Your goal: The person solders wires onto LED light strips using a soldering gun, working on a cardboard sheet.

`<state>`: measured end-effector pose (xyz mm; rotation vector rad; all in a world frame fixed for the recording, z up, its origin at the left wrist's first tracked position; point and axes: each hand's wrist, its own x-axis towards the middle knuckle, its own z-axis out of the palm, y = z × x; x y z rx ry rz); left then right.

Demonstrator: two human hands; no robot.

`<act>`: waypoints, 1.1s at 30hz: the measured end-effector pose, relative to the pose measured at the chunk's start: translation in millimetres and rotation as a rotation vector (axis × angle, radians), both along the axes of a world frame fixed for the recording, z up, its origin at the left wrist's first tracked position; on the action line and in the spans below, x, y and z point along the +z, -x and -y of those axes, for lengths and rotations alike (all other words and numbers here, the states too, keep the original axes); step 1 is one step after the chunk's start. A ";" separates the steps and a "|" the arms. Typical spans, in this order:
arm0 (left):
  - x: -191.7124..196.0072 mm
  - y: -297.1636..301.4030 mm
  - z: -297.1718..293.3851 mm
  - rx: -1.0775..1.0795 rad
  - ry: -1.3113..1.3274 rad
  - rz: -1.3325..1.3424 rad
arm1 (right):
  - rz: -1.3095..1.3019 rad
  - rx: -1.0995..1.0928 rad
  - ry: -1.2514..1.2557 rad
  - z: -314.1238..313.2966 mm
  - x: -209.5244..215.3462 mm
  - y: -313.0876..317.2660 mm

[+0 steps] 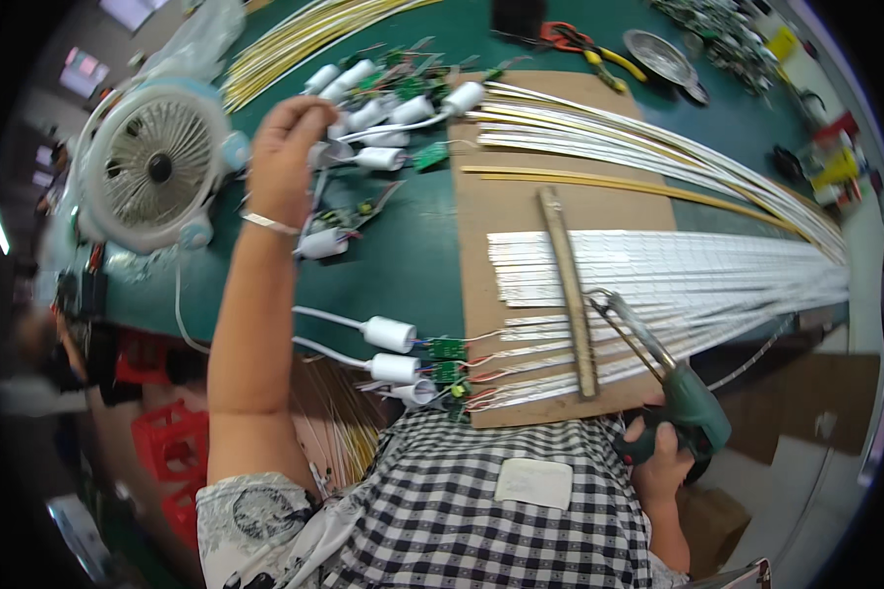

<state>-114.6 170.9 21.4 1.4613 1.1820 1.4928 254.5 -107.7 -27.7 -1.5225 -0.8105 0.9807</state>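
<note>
My left hand point(290, 137) is stretched far forward over a heap of white cylindrical caps point(378, 113) with cables and small green circuit boards. Its fingers are curled down at the heap's left side; what they pinch, if anything, is hidden. In my right hand point(661, 454), low at the right, is a green soldering gun point(695, 404), its metal tip pointing up and left over the LED-type strips point(599, 265). Closer to me, several caps point(390, 335) lie in a row, their green boards point(448, 348) wired toward the strip ends.
A wooden bar point(567, 294) lies across the white strips on a cardboard sheet point(481, 211). A fan point(157, 165) stands at the left. Far back are yellow strips point(304, 44), pliers point(599, 64), a metal dish point(658, 56) and more boards point(722, 39). Red stools point(170, 437) stand below, left.
</note>
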 end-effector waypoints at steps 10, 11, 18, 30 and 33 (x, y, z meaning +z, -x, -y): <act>-16.2 -91.1 112.1 -0.701 -0.248 -1.066 | 0.003 0.055 -0.035 0.1 6.3 -0.9; -20.1 -92.7 115.2 -0.703 -0.247 -1.065 | 0.016 0.091 -0.031 -0.4 8.5 -1.1; -24.4 -108.3 137.6 -0.456 -0.239 -1.078 | -0.060 0.241 0.014 1.8 5.1 -3.5; -33.9 -114.8 140.8 -0.303 -0.136 -1.101 | -0.065 0.407 0.126 15.5 -2.1 -12.4; -33.2 -116.4 139.0 -0.304 -0.137 -1.113 | -0.033 0.429 0.127 11.2 0.7 -9.2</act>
